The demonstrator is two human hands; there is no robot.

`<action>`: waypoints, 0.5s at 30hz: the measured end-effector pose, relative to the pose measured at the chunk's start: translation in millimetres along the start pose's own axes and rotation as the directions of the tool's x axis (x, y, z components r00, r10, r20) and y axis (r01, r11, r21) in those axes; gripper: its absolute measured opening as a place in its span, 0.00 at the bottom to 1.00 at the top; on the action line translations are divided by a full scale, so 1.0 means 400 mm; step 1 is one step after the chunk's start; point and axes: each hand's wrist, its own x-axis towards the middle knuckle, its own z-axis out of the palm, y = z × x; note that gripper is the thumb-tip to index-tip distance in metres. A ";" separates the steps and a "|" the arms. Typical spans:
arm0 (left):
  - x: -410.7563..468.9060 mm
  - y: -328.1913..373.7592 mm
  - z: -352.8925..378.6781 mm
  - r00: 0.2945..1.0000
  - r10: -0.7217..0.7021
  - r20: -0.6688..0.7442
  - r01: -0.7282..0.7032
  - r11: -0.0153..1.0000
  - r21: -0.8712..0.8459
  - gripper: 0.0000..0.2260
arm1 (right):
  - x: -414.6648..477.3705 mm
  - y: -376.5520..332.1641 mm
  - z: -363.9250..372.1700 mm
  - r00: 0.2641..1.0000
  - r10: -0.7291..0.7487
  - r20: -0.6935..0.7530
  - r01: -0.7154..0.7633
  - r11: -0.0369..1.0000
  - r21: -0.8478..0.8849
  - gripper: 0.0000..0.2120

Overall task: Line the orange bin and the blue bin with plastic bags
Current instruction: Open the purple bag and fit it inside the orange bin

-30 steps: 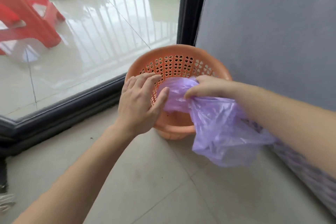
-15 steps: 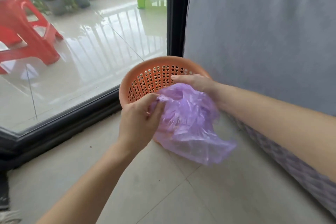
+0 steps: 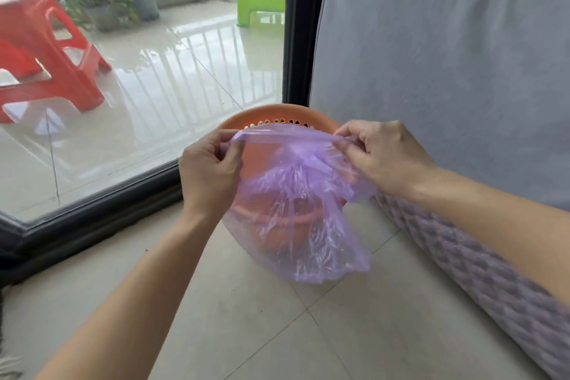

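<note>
So my left hand [image 3: 209,173] and right hand [image 3: 382,157] both pinch the mouth of the purple bag [image 3: 296,210], stretched sideways between them, the rest dangling in front of the orange bin [image 3: 277,112], rim just beyond my grip.

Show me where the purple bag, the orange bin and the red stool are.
purple bag [image 3: 302,241]: head view, its hanging lower part.
orange bin [image 3: 277,110]: head view, its far rim.
red stool [image 3: 27,25]: head view, its upper body.

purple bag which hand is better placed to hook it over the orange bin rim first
Right, narrowly: left hand and right hand both pinch the purple bag by its edge, but the right looks closer to the orange bin rim.
</note>
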 end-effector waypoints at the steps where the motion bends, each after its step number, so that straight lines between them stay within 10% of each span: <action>1: 0.002 0.001 -0.004 1.000 0.020 0.009 -0.020 0.999 0.025 0.04 | 0.011 0.012 -0.001 1.000 -0.011 -0.010 0.011 0.999 -0.033 0.09; 6: -0.007 -0.002 -0.009 0.994 0.082 0.068 -0.093 0.978 0.186 0.05 | 0.066 0.040 0.019 0.985 0.170 -0.026 -0.165 0.978 0.129 0.07; 10: -0.022 -0.022 0.000 0.995 0.078 0.055 -0.088 0.972 0.219 0.05 | 0.087 -0.002 0.045 0.884 0.349 0.311 -0.467 0.693 0.550 0.22; 15: -0.020 -0.033 -0.012 0.998 0.065 0.014 -0.066 0.956 0.287 0.04 | 0.052 0.013 0.093 0.950 0.070 0.304 -0.040 0.994 -0.104 0.41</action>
